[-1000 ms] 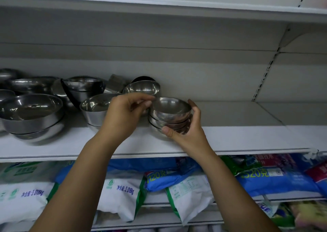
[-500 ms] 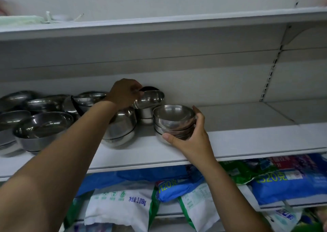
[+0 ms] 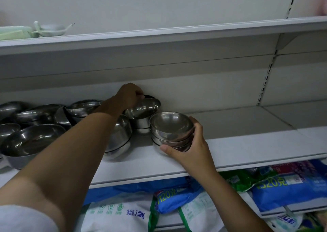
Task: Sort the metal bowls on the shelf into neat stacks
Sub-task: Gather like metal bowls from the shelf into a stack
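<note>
right hand [image 3: 192,147] cups the stack of small bowls [image 3: 170,131] on the shelf [image 3: 230,148]; at its 10 o'clock the left hand [image 3: 128,94] pinches the rim of a tilted bowl [image 3: 143,108]. that slick rim could slip, and the bowl would clatter into the larger bowls [image 3: 122,131].

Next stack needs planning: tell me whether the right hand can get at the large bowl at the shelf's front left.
Probably not: the right hand grips the small stack, and the left arm crosses the shelf between it and the large bowl.
</note>
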